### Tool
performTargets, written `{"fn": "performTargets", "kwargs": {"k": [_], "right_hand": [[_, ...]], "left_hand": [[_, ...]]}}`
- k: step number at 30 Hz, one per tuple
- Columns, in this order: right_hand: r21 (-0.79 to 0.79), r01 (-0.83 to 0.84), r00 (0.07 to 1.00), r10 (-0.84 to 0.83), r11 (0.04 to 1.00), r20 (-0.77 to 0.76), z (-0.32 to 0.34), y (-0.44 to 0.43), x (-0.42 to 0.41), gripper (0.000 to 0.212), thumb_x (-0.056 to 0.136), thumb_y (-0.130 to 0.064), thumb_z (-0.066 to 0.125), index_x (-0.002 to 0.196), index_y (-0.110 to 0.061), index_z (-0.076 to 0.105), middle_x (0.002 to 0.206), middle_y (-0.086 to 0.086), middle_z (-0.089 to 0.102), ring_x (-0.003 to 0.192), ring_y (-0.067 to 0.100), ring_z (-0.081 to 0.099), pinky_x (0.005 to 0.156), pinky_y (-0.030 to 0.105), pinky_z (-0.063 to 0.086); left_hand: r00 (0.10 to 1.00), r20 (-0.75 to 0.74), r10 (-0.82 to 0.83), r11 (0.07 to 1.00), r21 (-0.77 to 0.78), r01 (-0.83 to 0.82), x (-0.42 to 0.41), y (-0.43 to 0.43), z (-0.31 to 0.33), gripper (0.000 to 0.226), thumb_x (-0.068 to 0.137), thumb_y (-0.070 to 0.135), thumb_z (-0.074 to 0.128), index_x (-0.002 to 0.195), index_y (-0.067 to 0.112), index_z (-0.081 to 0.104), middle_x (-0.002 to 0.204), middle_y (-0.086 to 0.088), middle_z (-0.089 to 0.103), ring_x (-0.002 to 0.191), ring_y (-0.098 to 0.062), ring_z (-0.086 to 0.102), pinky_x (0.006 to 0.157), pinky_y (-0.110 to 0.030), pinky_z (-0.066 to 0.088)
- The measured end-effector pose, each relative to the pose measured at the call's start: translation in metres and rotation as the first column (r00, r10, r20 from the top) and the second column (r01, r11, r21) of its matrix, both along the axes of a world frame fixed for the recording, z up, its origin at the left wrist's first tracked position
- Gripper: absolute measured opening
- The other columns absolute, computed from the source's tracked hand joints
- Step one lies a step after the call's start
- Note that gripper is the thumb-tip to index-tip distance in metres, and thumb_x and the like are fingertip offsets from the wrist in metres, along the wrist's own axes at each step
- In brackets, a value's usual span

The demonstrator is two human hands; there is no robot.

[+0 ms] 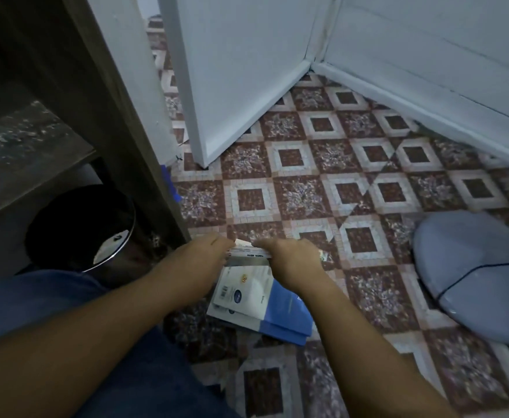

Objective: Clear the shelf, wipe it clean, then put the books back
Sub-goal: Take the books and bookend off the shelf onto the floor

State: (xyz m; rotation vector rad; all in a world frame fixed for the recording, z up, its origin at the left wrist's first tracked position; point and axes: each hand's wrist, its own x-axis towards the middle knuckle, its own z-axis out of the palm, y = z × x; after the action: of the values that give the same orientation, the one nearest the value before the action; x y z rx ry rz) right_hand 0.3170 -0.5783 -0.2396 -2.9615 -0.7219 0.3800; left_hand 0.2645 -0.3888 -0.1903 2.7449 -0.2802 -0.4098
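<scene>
Since the shelf point(105, 95) must be bare for wiping, the books point(256, 300) probably lie stacked on the floor point(353, 164) just beside it for easy return. Both hands grip the pile's far end, the left hand point(205, 256) at its left edge and the right hand point(291, 260) at its right, books between them. A bin point(81, 227) stands left.
</scene>
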Motion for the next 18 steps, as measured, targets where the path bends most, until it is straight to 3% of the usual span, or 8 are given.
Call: {"fn": "performTargets", "kwargs": {"k": [2,4,5,8,11,14,18], "right_hand": [[0.100,0.036,0.992,-0.049,0.994,0.121,-0.030,0.001,-0.001,0.051,0.087,-0.003,0.054,0.127,-0.033,0.061,0.106,-0.001,0.070,0.092,0.026,0.066,0.080,0.037,0.045],[0.165,0.066,0.974,-0.099,0.984,0.202,-0.059,0.000,-0.002,0.050,0.073,0.003,0.063,0.115,-0.023,0.070,0.106,0.003,0.072,0.093,0.028,0.069,0.083,0.047,0.049],[0.162,0.081,0.977,-0.111,0.984,0.183,-0.074,-0.001,-0.004,0.050,0.075,0.003,0.061,0.118,-0.020,0.068,0.113,0.006,0.070,0.100,0.029,0.067,0.087,0.051,0.047],[-0.050,0.096,0.984,-0.103,0.994,-0.148,-0.107,-0.001,-0.013,0.050,0.094,-0.006,0.045,0.141,-0.023,0.046,0.143,0.005,0.049,0.128,0.029,0.046,0.104,0.045,0.035],[-0.130,0.093,0.874,-0.143,0.987,-0.465,-0.129,-0.006,-0.026,0.058,0.095,0.000,0.041,0.148,-0.022,0.036,0.158,0.008,0.026,0.136,0.030,0.037,0.105,0.042,0.039],[-0.151,0.081,0.818,-0.152,0.985,-0.554,-0.138,-0.007,-0.027,0.073,0.091,0.007,0.046,0.154,-0.022,0.021,0.163,0.005,0.002,0.146,0.029,0.018,0.111,0.046,0.034],[-0.188,-0.044,0.764,-0.088,0.981,-0.640,-0.128,-0.008,-0.010,0.065,0.095,0.003,0.044,0.154,-0.014,0.022,0.162,0.010,0.003,0.146,0.030,0.018,0.113,0.042,0.028]], "left_hand": [[0.998,-0.021,0.051,0.998,-0.046,-0.052,0.005,0.001,-0.007,0.042,0.099,0.016,0.050,0.139,0.023,0.043,0.136,0.002,0.048,0.122,-0.016,0.047,0.097,-0.028,0.041],[0.997,-0.028,0.076,0.994,-0.076,-0.078,0.009,0.002,-0.010,0.041,0.099,0.020,0.049,0.140,0.023,0.043,0.137,0.003,0.048,0.122,-0.015,0.046,0.098,-0.026,0.039],[0.997,-0.031,0.073,0.994,-0.075,-0.075,0.009,0.002,-0.011,0.041,0.099,0.021,0.049,0.140,0.022,0.043,0.137,0.003,0.048,0.121,-0.015,0.046,0.097,-0.025,0.039],[0.997,-0.040,0.064,0.997,-0.041,-0.066,0.009,0.005,-0.014,0.042,0.099,0.026,0.050,0.140,0.023,0.041,0.137,0.004,0.046,0.120,-0.015,0.046,0.095,-0.025,0.041],[0.996,-0.069,0.063,0.998,-0.013,-0.064,0.006,0.008,-0.015,0.047,0.098,0.028,0.051,0.142,0.024,0.038,0.138,0.005,0.045,0.122,-0.014,0.046,0.098,-0.029,0.044],[0.994,-0.088,0.064,0.998,-0.004,-0.064,0.002,0.009,-0.015,0.048,0.097,0.028,0.051,0.143,0.024,0.037,0.137,0.005,0.044,0.126,-0.013,0.042,0.100,-0.028,0.041],[0.994,-0.083,0.071,0.997,0.001,-0.071,0.000,0.010,-0.010,0.048,0.097,0.030,0.052,0.142,0.024,0.037,0.138,0.006,0.044,0.127,-0.012,0.041,0.102,-0.029,0.041]]}}
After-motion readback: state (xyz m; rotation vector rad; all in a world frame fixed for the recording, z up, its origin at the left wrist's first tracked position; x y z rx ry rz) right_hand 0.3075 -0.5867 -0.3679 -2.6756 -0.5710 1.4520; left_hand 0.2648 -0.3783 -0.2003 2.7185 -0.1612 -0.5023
